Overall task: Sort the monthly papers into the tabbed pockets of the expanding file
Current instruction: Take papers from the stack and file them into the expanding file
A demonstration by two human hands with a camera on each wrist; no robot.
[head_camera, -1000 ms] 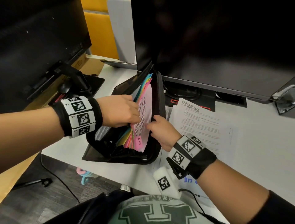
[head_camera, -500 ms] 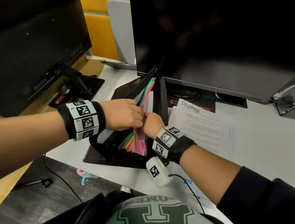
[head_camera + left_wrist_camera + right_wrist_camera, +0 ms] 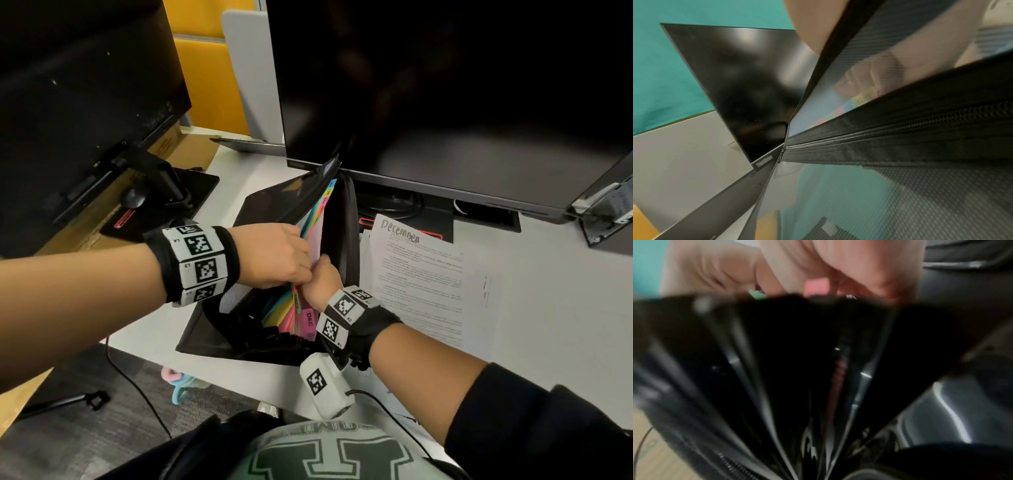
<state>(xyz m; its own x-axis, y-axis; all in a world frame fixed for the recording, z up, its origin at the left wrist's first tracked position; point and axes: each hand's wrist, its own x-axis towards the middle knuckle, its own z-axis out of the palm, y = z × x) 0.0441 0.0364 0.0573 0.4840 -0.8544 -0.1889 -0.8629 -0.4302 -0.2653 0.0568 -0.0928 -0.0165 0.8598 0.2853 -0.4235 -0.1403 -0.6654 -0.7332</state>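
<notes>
The black expanding file [image 3: 270, 209] lies open on the white desk [image 3: 548, 308], its coloured dividers fanned, with a pink DEC tab [image 3: 309, 318] at the near end. My left hand [image 3: 274, 255] grips the bunch of dividers and holds them to the left. My right hand [image 3: 322, 281] is sunk in the rearmost pocket, fingers curled downward on a pale sheet [image 3: 317, 236] that stands almost fully inside. The right wrist view is blurred: curled fingers [image 3: 849, 272] over the black accordion folds [image 3: 777, 369]. Through the mesh cover [image 3: 900, 203] the left wrist view shows my left fingers [image 3: 879, 71].
A stack of white papers headed "December" [image 3: 421, 284] lies just right of the file. A large dark monitor [image 3: 445, 85] stands directly behind it, and a second monitor [image 3: 78, 102] is at the left. A cardboard box [image 3: 185, 150] sits far left.
My right hand has pushed the sheet down from standing tall above the pocket to nearly inside, moving left against my left hand. The left hand keeps holding the dividers.
</notes>
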